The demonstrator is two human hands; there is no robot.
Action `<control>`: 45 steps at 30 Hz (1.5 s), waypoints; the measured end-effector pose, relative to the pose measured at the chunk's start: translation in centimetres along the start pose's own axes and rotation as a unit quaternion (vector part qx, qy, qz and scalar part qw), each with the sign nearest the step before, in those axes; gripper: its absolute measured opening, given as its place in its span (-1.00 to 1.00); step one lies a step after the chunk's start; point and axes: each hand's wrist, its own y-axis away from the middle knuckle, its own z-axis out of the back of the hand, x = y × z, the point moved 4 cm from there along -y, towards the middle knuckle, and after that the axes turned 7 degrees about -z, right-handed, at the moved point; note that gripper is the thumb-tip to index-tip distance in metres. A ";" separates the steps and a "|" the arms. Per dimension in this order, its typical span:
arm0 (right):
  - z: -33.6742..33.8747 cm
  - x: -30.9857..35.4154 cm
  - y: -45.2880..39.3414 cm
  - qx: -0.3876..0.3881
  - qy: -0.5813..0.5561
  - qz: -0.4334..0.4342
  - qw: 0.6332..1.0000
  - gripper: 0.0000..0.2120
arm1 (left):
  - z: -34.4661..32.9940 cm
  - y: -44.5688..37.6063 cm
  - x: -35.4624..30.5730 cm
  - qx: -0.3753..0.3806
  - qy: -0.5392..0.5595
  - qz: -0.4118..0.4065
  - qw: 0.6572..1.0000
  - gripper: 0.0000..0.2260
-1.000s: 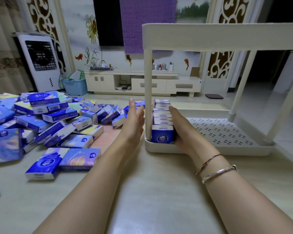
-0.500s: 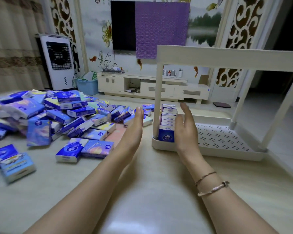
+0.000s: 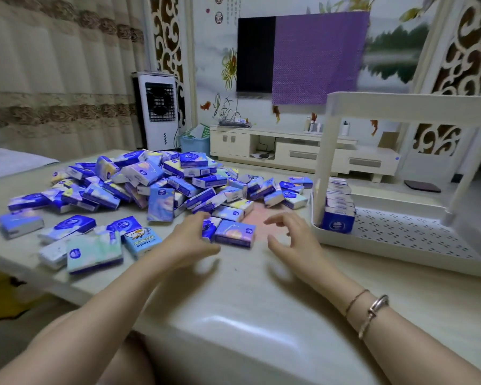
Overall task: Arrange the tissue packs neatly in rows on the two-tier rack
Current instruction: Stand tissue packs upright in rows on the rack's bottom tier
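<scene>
Both hands hover low over the table (image 3: pixel 233 295) with nothing in them. Left hand (image 3: pixel 188 243) is spread, fingers curled loosely, its fingertips at the near edge of a blue pack (image 3: pixel 209 228) that lies half under them; whether they touch it is hard to tell through the blur. Right hand (image 3: pixel 292 236) is open too, fingers bent and apart, over a bare pinkish patch of tabletop just right of a purple pack (image 3: pixel 235 233) lying flat. That purple pack sits between the two hands, touching the blue one.

Behind them a loose heap (image 3: pixel 161 184) of tissue packs covers the left and middle of the table, some flat, some tilted on one another; one pack (image 3: pixel 161 204) stands upright at its front. Nearer the left edge lie a teal pack (image 3: pixel 95 252) and a "Hello" pack (image 3: pixel 142 240).

On the right stands the rack (image 3: pixel 400 248), cream, with a perforated lower tier. One row (image 3: pixel 338 207) of packs stands on edge along the left side of that lower tier, running front to back against the left post. Rest of the lower tier is bare, and the top tier's surface cannot be seen from here
</scene>
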 end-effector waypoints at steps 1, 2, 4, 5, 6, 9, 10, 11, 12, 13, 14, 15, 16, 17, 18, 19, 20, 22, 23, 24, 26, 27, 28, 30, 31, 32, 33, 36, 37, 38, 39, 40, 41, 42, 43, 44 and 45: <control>-0.4 0.1 0.0 0.012 0.007 -0.002 1.000 -0.74 | -0.3 -0.2 0.7 0.001 -0.005 0.006 1.000 -0.39; -0.8 0.3 -0.1 0.025 0.018 -0.003 1.000 -0.70 | -0.5 -0.6 1.2 -0.014 -0.006 0.006 1.000 -0.38; -1.9 0.4 -0.3 0.058 0.032 -0.014 0.998 -0.62 | -0.8 -1.2 1.9 -0.064 0.011 0.015 0.998 -0.38; -2.5 0.4 -0.6 0.073 0.032 -0.028 0.996 -0.58 | -0.8 -1.3 2.0 -0.094 0.019 0.020 0.995 -0.40; -3.1 0.3 -1.0 0.088 0.030 -0.047 0.995 -0.54 | -0.9 -1.5 2.2 -0.127 0.030 0.025 0.991 -0.45; -4.6 0.1 -2.6 0.109 0.036 -0.089 0.989 -0.49 | -1.2 -1.5 2.5 -0.201 0.109 0.018 0.973 -0.55; -5.0 0.1 -3.0 0.106 0.037 -0.093 0.989 -0.50 | -1.2 -1.6 2.4 -0.220 0.139 0.003 0.966 -0.55; -5.1 0.0 -3.4 0.092 0.029 -0.093 0.991 -0.51 | -1.1 -1.6 2.2 -0.234 0.160 -0.014 0.959 -0.53; -5.2 -0.2 -3.7 0.068 0.012 -0.095 0.993 -0.53 | -1.0 -1.8 2.0 -0.249 0.175 -0.032 0.952 -0.50; -4.9 -0.4 -3.9 0.039 -0.011 -0.098 0.994 -0.56 | -0.9 -2.0 1.8 -0.259 0.187 -0.047 0.946 -0.47; -4.4 -0.5 -3.9 0.006 -0.037 -0.098 0.994 -0.58 | -0.9 -2.1 1.6 -0.265 0.200 -0.059 0.941 -0.45; -3.8 -0.6 -4.0 -0.024 -0.060 -0.093 0.994 -0.59 | -0.9 -2.3 1.2 -0.266 0.211 -0.069 0.938 -0.44; -3.2 -0.8 -4.0 -0.045 -0.074 -0.084 0.993 -0.59 | -1.2 -2.5 0.7 -0.263 0.218 -0.079 0.936 -0.45; -2.6 -1.1 -3.9 -0.057 -0.072 -0.079 0.993 -0.59 | -1.5 -2.7 0.0 -0.258 0.220 -0.088 0.937 -0.46; -2.2 -1.3 -3.8 -0.061 -0.069 -0.076 0.993 -0.57 | -1.9 -3.2 -0.7 -0.251 0.217 -0.092 0.939 -0.49; -1.7 -1.4 -3.7 -0.062 -0.067 -0.078 0.993 -0.54 | -2.4 -3.7 -1.5 -0.242 0.213 -0.094 0.942 -0.54; -1.4 -1.5 -3.7 -0.065 -0.076 -0.079 0.992 -0.51 | -3.0 -4.3 -2.2 -0.232 0.211 -0.093 0.945 -0.59; -1.1 -1.8 -3.9 -0.086 -0.092 -0.071 0.990 -0.47 | -4.2 -5.3 -3.9 -0.198 0.221 -0.094 0.950 -0.70; -0.6 -2.1 -4.1 -0.100 -0.086 -0.061 0.989 -0.47 | -5.0 -6.0 -4.9 -0.171 0.242 -0.100 0.950 -0.70; -0.6 -2.2 -4.3 -0.109 -0.079 -0.056 0.989 -0.48 | -5.5 -6.1 -5.3 -0.147 0.266 -0.100 0.947 -0.61; -0.2 -2.4 -4.5 -0.108 -0.083 -0.056 0.989 -0.48 | -5.7 -6.1 -5.6 -0.125 0.325 -0.091 0.933 -0.54; -0.2 -2.6 -4.6 -0.096 -0.093 -0.064 0.989 -0.46 | -5.6 -6.0 -5.4 -0.134 0.347 -0.088 0.924 -0.62; -0.3 -2.6 -4.7 -0.079 -0.105 -0.073 0.989 -0.45 | -5.4 -6.0 -4.8 -0.146 0.365 -0.089 0.915 -0.72; -0.8 -2.9 -4.8 -0.042 -0.118 -0.094 0.988 -0.41 | -5.0 -5.6 -4.1 -0.140 0.389 -0.099 0.905 -0.77; -0.9 -2.7 -4.9 -0.027 -0.125 -0.100 0.987 -0.40 | -4.8 -5.5 -4.0 -0.131 0.391 -0.111 0.904 -0.72; -1.2 -2.7 -4.9 -0.016 -0.140 -0.111 0.984 -0.43 | -4.8 -5.5 -3.9 -0.124 0.379 -0.122 0.909 -0.67; -1.2 -2.6 -4.9 -0.010 -0.163 -0.119 0.979 -0.48 | -4.6 -5.5 -3.9 -0.126 0.356 -0.134 0.916 -0.64; -0.8 -2.4 -4.6 -0.011 -0.172 -0.122 0.977 -0.61 | -4.1 -6.0 -3.7 -0.195 0.140 -0.160 0.957 -0.63; -0.5 -2.4 -4.4 -0.014 -0.167 -0.121 0.978 -0.61 | -4.0 -6.2 -3.6 -0.212 0.049 -0.157 0.963 -0.62; -0.4 -2.4 -4.4 -0.014 -0.161 -0.121 0.979 -0.59 | -4.1 -6.4 -3.2 -0.209 -0.011 -0.144 0.967 -0.61; -0.2 -2.5 -4.3 -0.015 -0.154 -0.124 0.980 -0.56 | -4.5 -6.7 -2.9 -0.181 -0.041 -0.121 0.975 -0.60; -0.1 -2.6 -4.3 -0.014 -0.149 -0.130 0.980 -0.53 | -4.9 -6.9 -2.7 -0.145 -0.065 -0.103 0.982 -0.60; 0.1 -2.6 -4.3 -0.012 -0.146 -0.137 0.980 -0.52 | -5.4 -7.0 -2.7 -0.111 -0.102 -0.093 0.984 -0.60; 0.2 -2.7 -4.4 -0.009 -0.143 -0.146 0.979 -0.51 | -5.9 -7.1 -2.7 -0.088 -0.148 -0.092 0.981 -0.60; 0.4 -2.7 -4.5 -0.003 -0.143 -0.153 0.978 -0.51 | -6.2 -7.1 -2.8 -0.077 -0.190 -0.096 0.974 -0.59; 0.6 -2.8 -4.4 0.002 -0.143 -0.161 0.977 -0.51 | -6.3 -7.1 -2.9 -0.073 -0.221 -0.103 0.967 -0.59; 0.9 -2.7 -4.3 0.008 -0.140 -0.169 0.976 -0.52 | -6.4 -7.1 -2.9 -0.076 -0.241 -0.112 0.961 -0.59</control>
